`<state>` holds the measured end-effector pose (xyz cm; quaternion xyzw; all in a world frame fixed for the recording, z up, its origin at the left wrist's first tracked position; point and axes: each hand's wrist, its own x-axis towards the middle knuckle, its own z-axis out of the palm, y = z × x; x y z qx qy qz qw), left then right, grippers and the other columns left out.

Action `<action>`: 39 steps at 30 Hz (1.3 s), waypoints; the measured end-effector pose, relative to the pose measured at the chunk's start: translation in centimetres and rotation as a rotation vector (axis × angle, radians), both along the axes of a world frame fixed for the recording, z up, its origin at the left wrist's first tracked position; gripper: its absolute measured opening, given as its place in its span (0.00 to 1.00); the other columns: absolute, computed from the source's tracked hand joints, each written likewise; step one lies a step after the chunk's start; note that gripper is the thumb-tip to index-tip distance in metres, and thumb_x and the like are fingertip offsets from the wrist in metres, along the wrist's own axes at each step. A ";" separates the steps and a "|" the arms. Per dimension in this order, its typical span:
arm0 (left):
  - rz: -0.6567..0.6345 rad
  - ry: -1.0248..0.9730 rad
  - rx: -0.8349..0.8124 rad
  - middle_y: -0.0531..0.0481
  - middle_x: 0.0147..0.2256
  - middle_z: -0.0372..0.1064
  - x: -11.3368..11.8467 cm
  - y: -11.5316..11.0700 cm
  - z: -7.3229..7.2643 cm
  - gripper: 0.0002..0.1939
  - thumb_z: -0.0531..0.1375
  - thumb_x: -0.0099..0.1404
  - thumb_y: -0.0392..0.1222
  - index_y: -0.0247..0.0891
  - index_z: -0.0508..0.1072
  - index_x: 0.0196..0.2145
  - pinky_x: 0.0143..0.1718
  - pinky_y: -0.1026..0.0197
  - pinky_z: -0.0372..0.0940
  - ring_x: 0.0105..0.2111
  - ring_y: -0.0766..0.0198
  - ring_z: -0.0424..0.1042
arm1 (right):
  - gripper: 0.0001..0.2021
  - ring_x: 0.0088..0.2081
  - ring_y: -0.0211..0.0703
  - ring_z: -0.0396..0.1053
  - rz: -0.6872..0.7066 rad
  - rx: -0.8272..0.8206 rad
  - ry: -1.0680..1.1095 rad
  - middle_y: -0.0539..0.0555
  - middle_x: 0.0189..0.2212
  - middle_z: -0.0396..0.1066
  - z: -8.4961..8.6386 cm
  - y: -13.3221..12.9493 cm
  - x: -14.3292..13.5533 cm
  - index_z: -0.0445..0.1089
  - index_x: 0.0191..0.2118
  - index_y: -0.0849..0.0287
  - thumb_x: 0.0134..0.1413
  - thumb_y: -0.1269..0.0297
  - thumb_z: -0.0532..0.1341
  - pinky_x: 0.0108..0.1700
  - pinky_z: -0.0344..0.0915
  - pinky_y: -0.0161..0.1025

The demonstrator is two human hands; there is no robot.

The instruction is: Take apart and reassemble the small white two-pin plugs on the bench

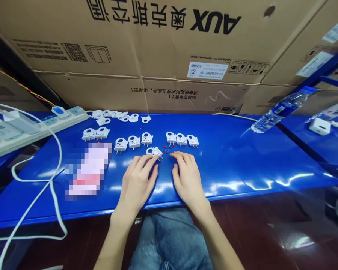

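Observation:
On the blue table (225,165), my left hand (138,178) rests with its fingers apart, the fingertips at a white plug piece (154,151) whose metal prongs point toward the lower right. My right hand (187,176) is open too, its index fingertip beside small red and blue wire parts (168,149). Beyond my hands, a row of three white plug pieces (134,142) stands to the left and another three (181,139) to the right. Two more (95,134) sit farther left. Several white ring-shaped covers (112,114) lie behind them.
A large cardboard box (124,48) stands along the back. To the left are a power strip (39,133), looping white cables (56,150) and a blurred pink-and-white item (91,168). A water bottle (281,110) leans at the right, near a white adapter (320,126).

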<state>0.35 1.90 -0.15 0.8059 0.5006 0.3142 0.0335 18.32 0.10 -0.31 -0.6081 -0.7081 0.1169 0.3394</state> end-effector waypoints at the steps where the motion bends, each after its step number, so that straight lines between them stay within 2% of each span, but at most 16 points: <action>1: -0.003 0.007 -0.003 0.44 0.52 0.76 0.1 0.0 0.0 0.17 0.53 0.77 0.41 0.42 0.73 0.60 0.51 0.48 0.71 0.49 0.52 0.72 | 0.22 0.62 0.57 0.64 0.005 -0.008 -0.043 0.62 0.61 0.71 0.0 0.0 -0.1 0.68 0.63 0.59 0.69 0.74 0.51 0.60 0.66 0.57; 5: -0.008 0.044 -0.001 0.43 0.54 0.75 0.2 0.3 0.0 0.18 0.52 0.78 0.41 0.41 0.72 0.61 0.51 0.47 0.71 0.50 0.52 0.72 | 0.28 0.65 0.62 0.62 0.022 -0.034 -0.192 0.64 0.66 0.66 0.0 0.4 -0.6 0.63 0.70 0.60 0.66 0.75 0.52 0.59 0.66 0.60; 9: 0.006 0.098 0.003 0.42 0.55 0.75 0.2 0.5 -0.1 0.19 0.52 0.78 0.40 0.39 0.71 0.62 0.50 0.47 0.70 0.50 0.51 0.72 | 0.28 0.66 0.64 0.62 0.009 -0.039 -0.250 0.67 0.67 0.64 0.0 0.6 -0.8 0.65 0.69 0.59 0.65 0.75 0.53 0.58 0.66 0.61; 18: 0.027 0.213 0.007 0.39 0.59 0.73 0.9 1.2 -0.1 0.22 0.50 0.77 0.39 0.40 0.68 0.65 0.46 0.48 0.66 0.51 0.48 0.71 | 0.16 0.61 0.58 0.66 -0.109 0.017 -0.087 0.62 0.60 0.71 -0.5 0.1 -0.5 0.73 0.55 0.57 0.68 0.71 0.55 0.56 0.65 0.54; 25: 0.032 0.275 -0.013 0.38 0.60 0.72 1.2 2.5 0.5 0.22 0.50 0.77 0.40 0.37 0.68 0.65 0.47 0.46 0.66 0.53 0.45 0.70 | 0.06 0.55 0.56 0.68 -0.149 0.020 -0.022 0.59 0.52 0.74 -0.6 0.3 -0.3 0.73 0.44 0.55 0.68 0.68 0.58 0.52 0.65 0.50; 34: 0.062 0.354 -0.003 0.31 0.61 0.70 1.9 3.9 0.8 0.24 0.50 0.77 0.41 0.30 0.65 0.66 0.52 0.40 0.66 0.58 0.39 0.69 | 0.07 0.56 0.54 0.67 -0.122 0.011 -0.020 0.60 0.53 0.74 -0.3 0.3 -0.2 0.70 0.45 0.57 0.72 0.68 0.55 0.53 0.62 0.48; 39: 0.067 0.353 0.024 0.32 0.65 0.67 3.1 4.2 1.0 0.26 0.48 0.78 0.42 0.29 0.62 0.68 0.56 0.40 0.66 0.61 0.39 0.67 | 0.07 0.50 0.51 0.69 -0.115 -0.010 0.033 0.56 0.47 0.76 0.0 0.1 -0.1 0.69 0.46 0.57 0.73 0.68 0.53 0.50 0.61 0.46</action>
